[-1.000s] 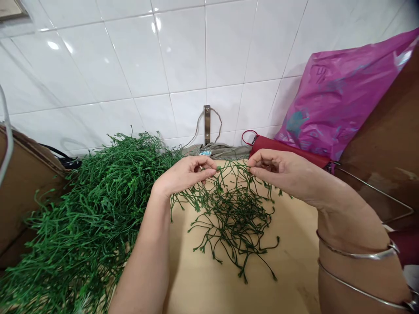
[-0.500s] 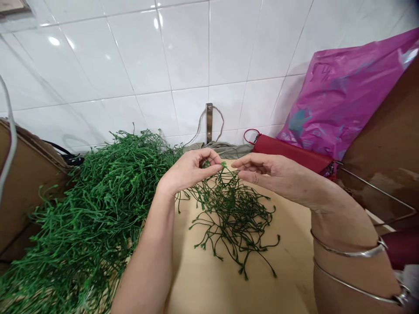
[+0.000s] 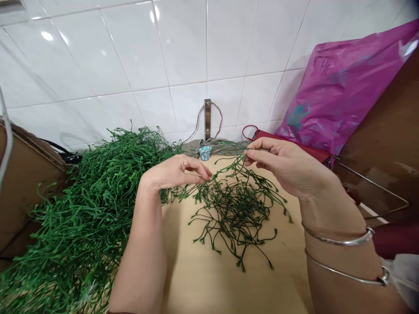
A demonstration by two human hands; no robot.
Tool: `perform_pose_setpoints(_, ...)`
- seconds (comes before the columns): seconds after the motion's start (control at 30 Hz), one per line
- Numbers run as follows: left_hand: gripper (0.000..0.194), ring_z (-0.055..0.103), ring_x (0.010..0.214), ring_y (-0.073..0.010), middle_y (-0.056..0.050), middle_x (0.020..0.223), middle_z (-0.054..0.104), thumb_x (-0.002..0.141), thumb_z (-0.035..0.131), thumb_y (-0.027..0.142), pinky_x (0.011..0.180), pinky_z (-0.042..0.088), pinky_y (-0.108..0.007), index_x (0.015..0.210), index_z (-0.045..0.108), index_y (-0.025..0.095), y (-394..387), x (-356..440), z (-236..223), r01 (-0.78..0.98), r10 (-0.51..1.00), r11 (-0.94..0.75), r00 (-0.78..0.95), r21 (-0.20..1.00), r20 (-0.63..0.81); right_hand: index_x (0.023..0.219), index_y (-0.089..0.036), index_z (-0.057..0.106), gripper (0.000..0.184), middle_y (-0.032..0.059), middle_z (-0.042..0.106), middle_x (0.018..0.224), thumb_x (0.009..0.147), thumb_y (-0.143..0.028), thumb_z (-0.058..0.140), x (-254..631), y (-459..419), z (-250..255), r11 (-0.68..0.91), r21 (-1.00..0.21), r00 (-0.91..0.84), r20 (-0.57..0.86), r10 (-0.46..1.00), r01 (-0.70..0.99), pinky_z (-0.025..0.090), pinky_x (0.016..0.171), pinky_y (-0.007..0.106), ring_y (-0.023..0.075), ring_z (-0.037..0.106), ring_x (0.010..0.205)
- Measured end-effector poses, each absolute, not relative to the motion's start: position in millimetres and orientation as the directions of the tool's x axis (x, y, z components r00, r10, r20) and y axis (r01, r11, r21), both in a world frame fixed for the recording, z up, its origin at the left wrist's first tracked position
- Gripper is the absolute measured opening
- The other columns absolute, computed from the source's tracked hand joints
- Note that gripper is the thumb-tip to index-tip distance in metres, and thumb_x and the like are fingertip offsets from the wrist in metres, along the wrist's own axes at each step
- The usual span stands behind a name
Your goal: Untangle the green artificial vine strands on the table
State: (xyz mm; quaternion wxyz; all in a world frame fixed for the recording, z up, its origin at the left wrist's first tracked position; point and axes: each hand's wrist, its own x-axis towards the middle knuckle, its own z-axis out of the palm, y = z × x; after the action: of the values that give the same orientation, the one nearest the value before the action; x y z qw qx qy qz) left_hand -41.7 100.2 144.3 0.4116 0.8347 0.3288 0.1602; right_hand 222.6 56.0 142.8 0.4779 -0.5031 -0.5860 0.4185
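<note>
At the left of the frame, a dense heap of artificial green sprigs [image 3: 81,209] spills onto a pale wooden board [image 3: 209,279]. The left hand [image 3: 173,172] reaches in palm-down with its fingers loosely curled, fingertips [image 3: 201,171] at the stems, though whether they have hold of one cannot be told. A thinner tangle of dark, wiry green sprigs [image 3: 235,213] lies on the board between the hands. The right hand [image 3: 281,163], two thin metal bangles [image 3: 337,241] on its wrist, pinches a stem between thumb and forefinger. Beyond it, a red purse [image 3: 316,153] lies against a crinkled magenta plastic bag [image 3: 340,87].
</note>
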Motion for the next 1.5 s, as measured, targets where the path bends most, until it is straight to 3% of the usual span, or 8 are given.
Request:
perform_pose_setpoints(0.23, 0.024, 0.067, 0.114, -0.0220, -0.004, 0.120, 0.075, 0.077, 0.078, 0.039, 0.100, 0.050, -0.034, 0.095, 0.079, 0.024, 89, -29, 152, 0.518, 0.756, -0.460, 0.655, 0.721, 0.011, 0.087, -0.019, 0.065, 0.024, 0.0015, 0.065, 0.068, 0.077, -0.038, 0.074, 218, 61, 134, 0.214, -0.963, -0.058, 0.207, 0.977, 0.161, 0.045, 0.062, 0.028, 0.0146, 0.060, 0.066)
perform_pose_setpoints(0.4, 0.029, 0.060, 0.086, -0.0166, -0.006, 0.094, 0.070, 0.084, 0.072, 0.047, 0.078, 0.049, -0.031, 0.089, 0.066, 0.019, 78, -17, 157, 0.565, 0.885, -0.465, 0.296, 0.682, 0.359, 0.084, -0.018, 0.068, 0.027, 0.0016, 0.067, 0.068, 0.077, -0.043, 0.075, 218, 59, 135, 0.268, -0.924, -0.121, 0.244, 0.962, 0.271, 0.048, 0.066, 0.030, 0.0158, 0.063, 0.069)
perform_pose_setpoints(0.5, 0.025, 0.058, 0.088, -0.0160, -0.005, 0.096, 0.068, 0.084, 0.074, 0.041, 0.081, 0.048, -0.031, 0.090, 0.063, 0.019, 72, -4, 156, 0.524, 0.830, -0.555, 0.295, 0.646, 0.473, 0.083, -0.018, 0.066, 0.025, 0.0015, 0.068, 0.068, 0.074, -0.038, 0.079, 212, 57, 136, 0.242, -0.925, -0.079, 0.229, 0.970, 0.294, 0.049, 0.062, 0.030, 0.0146, 0.062, 0.065)
perform_pose_setpoints(0.73, 0.019, 0.056, 0.085, -0.0143, -0.001, 0.093, 0.065, 0.086, 0.068, 0.034, 0.078, 0.045, -0.030, 0.094, 0.058, 0.020, 76, 18, 141, 0.459, 0.796, -0.562, 0.526, 0.689, 0.299, 0.078, -0.020, 0.064, 0.029, 0.0020, 0.070, 0.073, 0.074, -0.045, 0.079, 205, 58, 132, 0.294, -0.948, -0.118, 0.280, 0.953, 0.121, 0.054, 0.071, 0.032, 0.0167, 0.066, 0.073)
perform_pose_setpoints(0.9, 0.013, 0.053, 0.083, -0.0125, 0.000, 0.090, 0.062, 0.086, 0.064, 0.026, 0.076, 0.042, -0.028, 0.095, 0.059, 0.019, 81, 13, 140, 0.366, 0.794, -0.521, 0.540, 0.771, 0.281, 0.080, -0.018, 0.068, 0.027, 0.0035, 0.071, 0.077, 0.085, -0.045, 0.070, 214, 57, 135, 0.341, -0.921, -0.133, 0.320, 0.938, 0.189, 0.053, 0.078, 0.033, 0.0163, 0.067, 0.077)
perform_pose_setpoints(1.07, 0.013, 0.045, 0.070, -0.0099, 0.004, 0.076, 0.050, 0.083, 0.062, 0.023, 0.067, 0.038, -0.027, 0.094, 0.058, 0.018, 84, 13, 140, 0.273, 0.782, -0.429, 0.590, 0.861, 0.202, 0.103, -0.020, 0.071, 0.028, 0.0056, 0.073, 0.094, 0.083, -0.039, 0.073, 216, 51, 145, 0.375, -0.887, -0.185, 0.335, 0.924, 0.269, 0.051, 0.071, 0.031, 0.0173, 0.065, 0.082)
perform_pose_setpoints(1.23, 0.011, 0.045, 0.065, -0.0093, 0.004, 0.071, 0.049, 0.082, 0.061, 0.022, 0.063, 0.036, -0.026, 0.091, 0.059, 0.018, 85, 13, 139, 0.241, 0.767, -0.388, 0.619, 0.890, 0.167, 0.093, -0.019, 0.074, 0.023, 0.0008, 0.066, 0.074, 0.081, -0.038, 0.073, 214, 52, 143, 0.397, -0.817, -0.245, 0.319, 0.915, 0.419, 0.040, 0.053, 0.027, 0.0123, 0.052, 0.060)
perform_pose_setpoints(1.5, 0.014, 0.059, 0.071, -0.0124, 0.001, 0.075, 0.065, 0.088, 0.053, 0.026, 0.069, 0.043, -0.029, 0.100, 0.052, 0.018, 90, 10, 134, 0.161, 0.721, -0.320, 0.680, 0.934, 0.130, 0.084, -0.020, 0.073, 0.019, -0.0010, 0.060, 0.065, 0.083, -0.038, 0.071, 214, 55, 139, 0.434, -0.772, -0.219, 0.374, 0.901, 0.466, 0.036, 0.052, 0.026, 0.0119, 0.049, 0.059)
